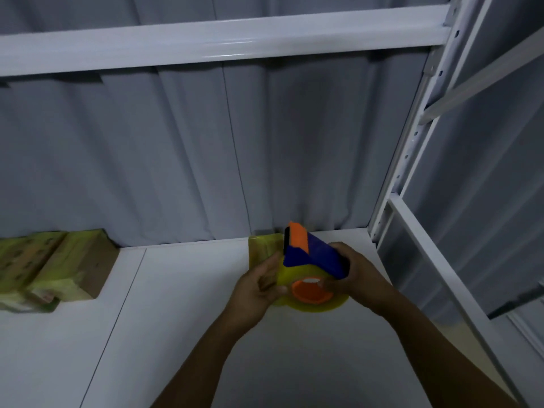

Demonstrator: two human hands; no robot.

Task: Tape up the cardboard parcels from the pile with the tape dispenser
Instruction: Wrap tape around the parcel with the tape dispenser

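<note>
Hanging behind everything, grey curtain; white rack at right. White table below. Pile of parcels at far left. Single parcel by curtain, just behind tape dispenser. Dispenser in both hands: right hand fingers curled round blue body; left hand pinching yellow roll's edge.

I saw the tape dispenser, blue with an orange blade guard, tilted above the white counter. My right hand gripped its handle, and my left hand pinched the edge of its yellow tape roll with the orange core. One small taped parcel stood just behind it. The pile of parcels, wrapped in yellowish tape, lay far left against the back.
</note>
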